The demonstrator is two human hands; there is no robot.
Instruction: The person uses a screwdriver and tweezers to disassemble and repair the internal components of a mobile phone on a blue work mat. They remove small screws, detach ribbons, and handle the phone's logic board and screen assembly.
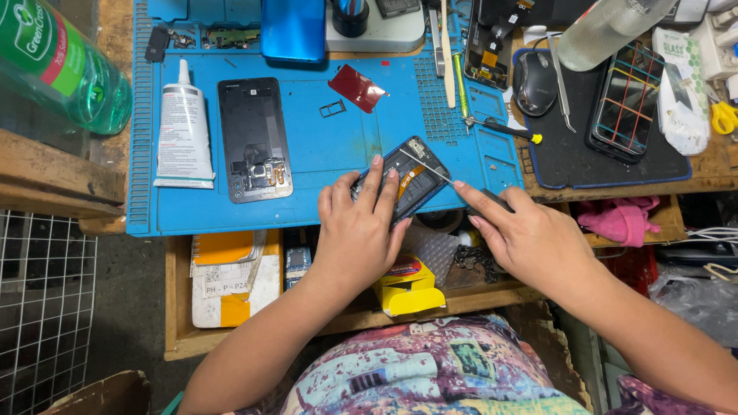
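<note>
An opened phone (pixel 411 175) with its back off lies tilted at the front edge of the blue work mat (pixel 338 146). My left hand (pixel 357 230) grips its lower part, fingers spread over it. My right hand (pixel 523 234) holds a thin metal tool (pixel 461 184) whose tip reaches into the phone's upper half. A second opened phone frame (pixel 254 138) lies flat on the mat to the left. Next to that frame lies a white glue tube (pixel 183 127).
A dark red cover piece (pixel 357 87) and a small SIM tray (pixel 332 108) lie on the mat. A screwdriver (pixel 503 129), mouse (pixel 534 82), rubber-banded phone (pixel 626 100) and clear bottle (pixel 607 27) sit right. A green bottle (pixel 61 65) stands far left. An open drawer (pixel 231 284) holds boxes below.
</note>
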